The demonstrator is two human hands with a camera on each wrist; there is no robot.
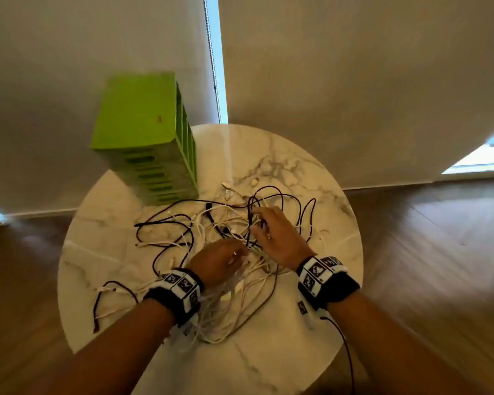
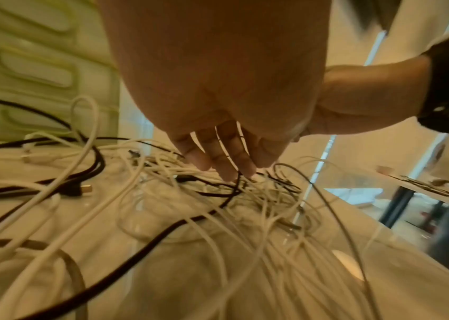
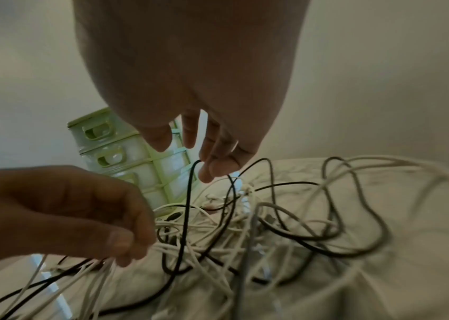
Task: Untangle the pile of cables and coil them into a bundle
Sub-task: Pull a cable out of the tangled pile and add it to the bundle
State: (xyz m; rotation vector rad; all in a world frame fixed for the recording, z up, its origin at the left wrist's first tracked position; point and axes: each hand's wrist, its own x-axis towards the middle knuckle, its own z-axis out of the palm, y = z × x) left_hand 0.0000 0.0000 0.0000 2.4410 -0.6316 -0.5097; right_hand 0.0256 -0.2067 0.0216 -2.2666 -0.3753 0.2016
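Note:
A tangle of white and black cables is spread over the middle of a round marble table. My left hand is at the near side of the pile, and its curled fingers and thumb pinch a bunch of white cables that hang below it. My right hand hovers over the centre of the pile. A loop of black cable rises from the heap to its fingertips and is held up there. In the left wrist view my left hand's fingers point down into the tangle.
A tall green drawer unit stands at the table's far left edge, close to the cables. Loose cable ends trail toward the near left rim. Wooden floor surrounds the table and pale blinds hang behind it.

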